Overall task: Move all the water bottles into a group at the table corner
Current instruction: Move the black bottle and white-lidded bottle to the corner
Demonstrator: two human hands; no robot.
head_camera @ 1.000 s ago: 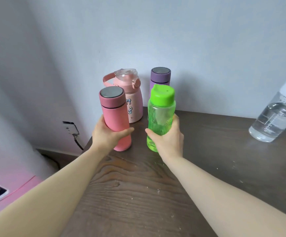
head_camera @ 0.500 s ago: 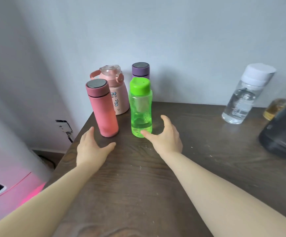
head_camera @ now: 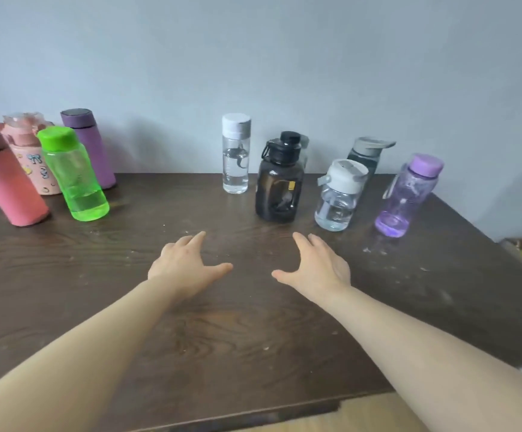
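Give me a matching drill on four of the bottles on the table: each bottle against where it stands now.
Bottles:
1. green bottle
2. black bottle
3. clear purple bottle
4. white-capped tall bottle

Places:
A. farthest right of the ungrouped bottles
B. in the left corner group, beside the pink flask
C. leftmost of the ungrouped bottles, by the wall
D. just ahead of the right hand, next to the tall clear one

Pairs: 1-B, 2-D, 3-A, 4-C

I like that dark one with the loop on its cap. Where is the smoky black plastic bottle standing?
In the head view it stands right of centre on the dark wooden table, between the tall clear white-capped bottle and the squat clear white-lidded bottle.
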